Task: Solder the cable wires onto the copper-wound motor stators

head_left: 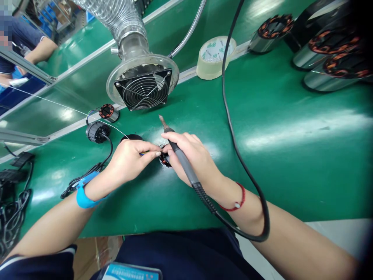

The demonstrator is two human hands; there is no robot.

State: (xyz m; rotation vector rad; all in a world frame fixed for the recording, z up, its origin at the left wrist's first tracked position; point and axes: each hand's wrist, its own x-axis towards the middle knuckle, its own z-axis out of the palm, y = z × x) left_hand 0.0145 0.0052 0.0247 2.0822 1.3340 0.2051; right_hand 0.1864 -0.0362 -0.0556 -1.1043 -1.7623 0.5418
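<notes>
The coil [165, 161] sits on the green surface [262, 140], directly between the two hands, just past the fingertips of the left hand [129, 157] and partly covered by the fingers of the right hand [192, 155]. The left hand pinches thin wires [142, 154] between thumb and forefinger beside the coil; a bit of yellow and blue shows at the grip. The right hand grasps the iron [185, 165], its handle lying across the fingers, while its thumb and a fingertip come in close to the coil; whether they touch it or the wires, I cannot tell. The iron's tip points up and away from the person, toward the fan [145, 91], clear of the coil

The left forearm comes in from the lower left, wrist raised a little, a blue band [86, 192] around it. The right forearm slants in from the lower right, back of the hand upward, a red bracelet [237, 200] at the wrist. The iron's cord [233, 132] loops over this forearm and runs on up past the tape [215, 56]
</notes>
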